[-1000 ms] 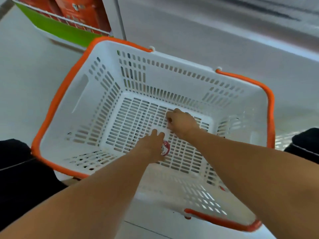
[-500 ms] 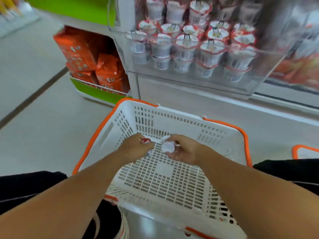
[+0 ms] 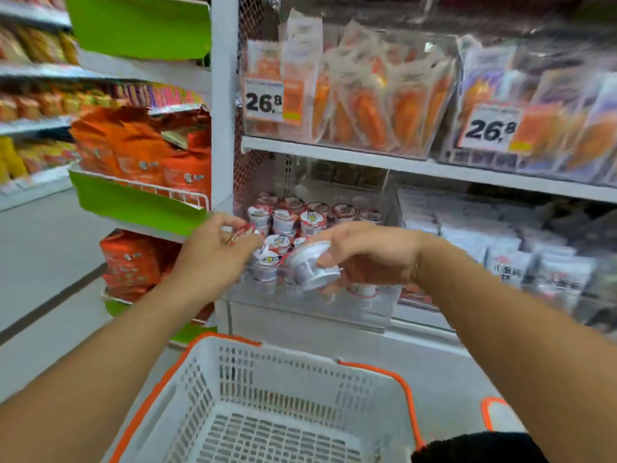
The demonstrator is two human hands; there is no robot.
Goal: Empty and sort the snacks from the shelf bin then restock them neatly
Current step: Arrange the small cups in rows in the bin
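Both hands are raised to a clear shelf bin [image 3: 310,305] of stacked snack cups [image 3: 283,222]. One small cup [image 3: 242,233] is pinched in the left hand [image 3: 213,252]; a white cup [image 3: 310,267], tipped sideways, is gripped in the right hand [image 3: 364,255], apparently for restocking. Open room is left above the bin's low front wall. A white shopping basket [image 3: 300,369] with nothing visible inside is seen below.
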